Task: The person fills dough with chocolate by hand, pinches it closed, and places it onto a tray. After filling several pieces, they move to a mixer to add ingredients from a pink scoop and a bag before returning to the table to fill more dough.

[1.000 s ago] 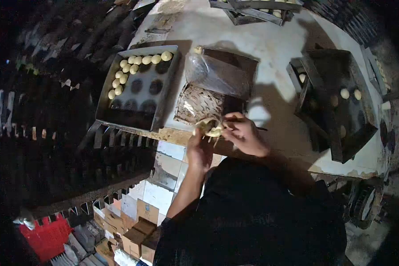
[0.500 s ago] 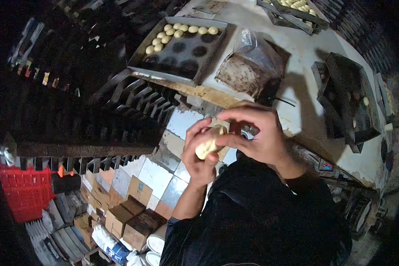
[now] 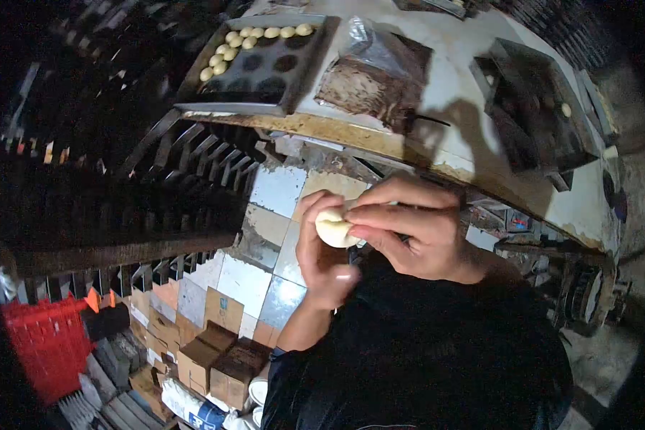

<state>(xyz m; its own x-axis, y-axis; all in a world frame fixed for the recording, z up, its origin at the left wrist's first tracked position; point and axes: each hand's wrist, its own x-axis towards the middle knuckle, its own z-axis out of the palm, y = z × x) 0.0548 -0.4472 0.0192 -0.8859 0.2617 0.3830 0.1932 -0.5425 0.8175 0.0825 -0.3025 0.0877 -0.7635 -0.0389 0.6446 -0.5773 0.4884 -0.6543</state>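
Note:
A pale, round piece of dough (image 3: pixel 334 229) is between my two hands, in front of my chest. My right hand (image 3: pixel 416 229) pinches its right edge between thumb and fingers. The fingers of my left hand (image 3: pixel 321 251) curl behind the dough's left side, with the thumb held lower and away from it. Beyond the hands, on the table, a dark tray (image 3: pixel 288 100) holds several dough balls (image 3: pixel 271 32) along its far and left sides. A dark, brown-stained slab with clear plastic (image 3: pixel 358 89) on it lies right of that tray.
More dark trays (image 3: pixel 534 107) stand at the table's right, one with a dough ball. A dark slatted rack (image 3: pixel 122 251) fills the left side. Below are a red crate (image 3: pixel 46 344), cardboard boxes (image 3: pixel 201 358) and a tiled floor (image 3: pixel 247 283). The table's worn edge (image 3: pixel 337 132) runs beyond my hands.
The dough now looks rounder, with my right fingers closed on its edge. My left thumb has moved down off it. The table and trays appear shifted up and left in the view.

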